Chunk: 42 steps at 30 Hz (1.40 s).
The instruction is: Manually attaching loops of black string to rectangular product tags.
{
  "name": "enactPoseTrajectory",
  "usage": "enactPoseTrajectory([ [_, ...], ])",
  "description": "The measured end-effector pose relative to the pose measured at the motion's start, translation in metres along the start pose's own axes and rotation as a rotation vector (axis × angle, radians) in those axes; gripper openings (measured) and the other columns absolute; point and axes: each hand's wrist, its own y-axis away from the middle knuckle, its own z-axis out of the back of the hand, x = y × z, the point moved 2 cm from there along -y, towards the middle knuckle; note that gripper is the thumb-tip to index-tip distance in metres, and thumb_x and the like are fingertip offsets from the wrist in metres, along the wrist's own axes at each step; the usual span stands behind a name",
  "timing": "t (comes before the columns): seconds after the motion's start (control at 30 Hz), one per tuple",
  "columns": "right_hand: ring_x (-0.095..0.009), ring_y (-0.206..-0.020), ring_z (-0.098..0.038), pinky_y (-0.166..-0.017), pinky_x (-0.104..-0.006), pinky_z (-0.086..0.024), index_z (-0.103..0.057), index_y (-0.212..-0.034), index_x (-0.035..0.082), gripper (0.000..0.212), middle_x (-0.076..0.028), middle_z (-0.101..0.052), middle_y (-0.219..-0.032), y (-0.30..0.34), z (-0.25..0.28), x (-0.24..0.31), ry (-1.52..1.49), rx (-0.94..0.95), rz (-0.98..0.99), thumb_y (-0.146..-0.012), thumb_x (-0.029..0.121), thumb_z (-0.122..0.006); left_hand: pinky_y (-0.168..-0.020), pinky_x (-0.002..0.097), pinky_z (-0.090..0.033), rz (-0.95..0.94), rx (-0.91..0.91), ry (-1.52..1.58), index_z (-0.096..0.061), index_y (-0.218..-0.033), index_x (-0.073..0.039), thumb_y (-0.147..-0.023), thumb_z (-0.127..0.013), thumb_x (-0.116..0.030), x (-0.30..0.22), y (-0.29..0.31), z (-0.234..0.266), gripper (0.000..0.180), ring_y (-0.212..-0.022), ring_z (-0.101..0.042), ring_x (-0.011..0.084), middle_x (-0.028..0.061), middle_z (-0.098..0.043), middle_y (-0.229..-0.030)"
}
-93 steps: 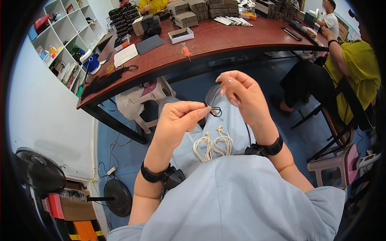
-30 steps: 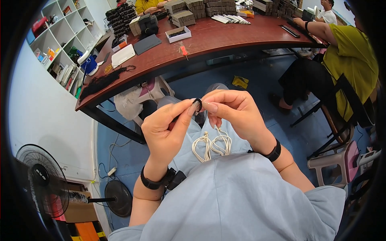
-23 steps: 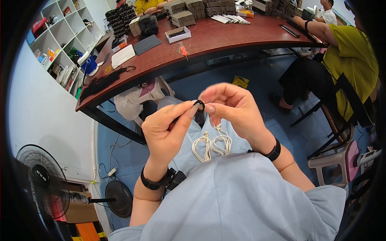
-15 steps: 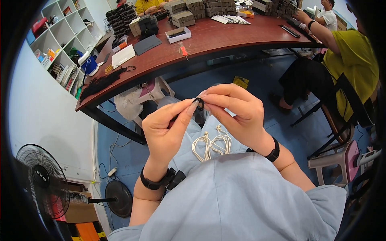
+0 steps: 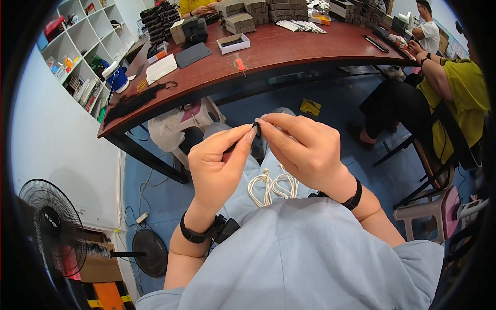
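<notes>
A small piece of thin black cord (image 5: pixel 256 125) is pinched between my two hands above my lap. My left hand (image 5: pixel 216 161) has thumb and forefinger pressed together on it, with a bit of black also showing inside the curled fingers. From the other side, my right hand (image 5: pixel 306 144) grips the cord at the fingertips, which almost touch those of the left. Most of the cord is hidden by the fingers. Below the hands lie the cream drawstrings (image 5: pixel 274 185) of my light blue clothing.
Beyond my knees stands a dark red table (image 5: pixel 289 49) with a tangle of black cords (image 5: pixel 133 105), an open white box (image 5: pixel 233 43) and stacked grey-brown pieces (image 5: pixel 239 23). A fan (image 5: pixel 50 219) is at left. Right, a person in yellow-green (image 5: pixel 457 88) sits near a stool (image 5: pixel 431 214).
The black loop between my fingertips has closed up and shows less. My right fingers have straightened and drawn closer together. The person at right has lowered an arm.
</notes>
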Motion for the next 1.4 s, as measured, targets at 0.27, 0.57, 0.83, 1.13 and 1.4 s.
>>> enactPoseTrajectory([
  [0.27, -0.009, -0.053, -0.046, -0.042, -0.0201, -0.036, -0.057, -0.078, 0.000, 0.022, -0.001, -0.053, -0.081, -0.005, 0.001, 0.001, 0.119, 0.112, 0.109, -0.058, 0.008, -0.056, -0.045, 0.0154, -0.037, -0.033, 0.041, -0.107, -0.061, -0.085, 0.003, -0.074, -0.058, -0.001, -0.003, 0.001, 0.000, 0.012, -0.052, -0.048, 0.0036, 0.0069, -0.060, -0.067],
  [0.57, -0.009, -0.051, -0.045, -0.041, -0.0205, -0.035, -0.057, -0.075, 0.001, 0.018, 0.001, -0.054, -0.078, -0.005, 0.003, -0.001, 0.036, 0.057, 0.060, -0.057, 0.006, -0.057, -0.047, 0.0157, -0.038, 0.007, 0.065, -0.062, -0.061, -0.085, 0.003, -0.075, -0.058, -0.002, 0.000, 0.001, 0.000, 0.012, -0.055, -0.051, 0.0046, 0.0082, -0.061, -0.070],
  [0.83, -0.009, -0.055, -0.046, -0.042, -0.0202, -0.037, -0.057, -0.074, 0.001, 0.016, 0.000, -0.054, -0.080, -0.004, 0.003, 0.000, 0.089, 0.117, 0.109, -0.058, 0.004, -0.055, -0.045, 0.0154, -0.034, 0.038, 0.083, -0.071, -0.061, -0.086, 0.003, -0.075, -0.057, -0.002, 0.000, 0.000, -0.002, 0.013, -0.052, -0.045, 0.0024, 0.0048, -0.058, -0.065],
  [1.13, -0.013, -0.051, -0.051, -0.041, -0.0230, -0.039, -0.059, -0.073, 0.004, 0.016, -0.001, -0.058, -0.080, -0.003, 0.003, -0.014, -0.263, 0.043, -0.035, -0.058, 0.003, -0.061, -0.046, 0.0130, -0.031, 0.229, 0.128, 0.155, -0.060, -0.091, 0.003, -0.079, -0.056, -0.007, -0.003, 0.001, 0.000, 0.016, -0.055, -0.041, -0.0004, -0.0015, -0.056, -0.066],
  [1.4, -0.011, -0.053, -0.050, -0.042, -0.0221, -0.039, -0.059, -0.074, 0.004, 0.017, -0.001, -0.058, -0.082, -0.003, 0.002, -0.010, -0.091, 0.068, 0.036, -0.057, 0.003, -0.060, -0.046, 0.0130, -0.031, 0.202, 0.101, 0.126, -0.061, -0.090, 0.003, -0.079, -0.056, -0.007, -0.002, -0.001, -0.001, 0.016, -0.055, -0.042, -0.0002, -0.0004, -0.057, -0.066],
])
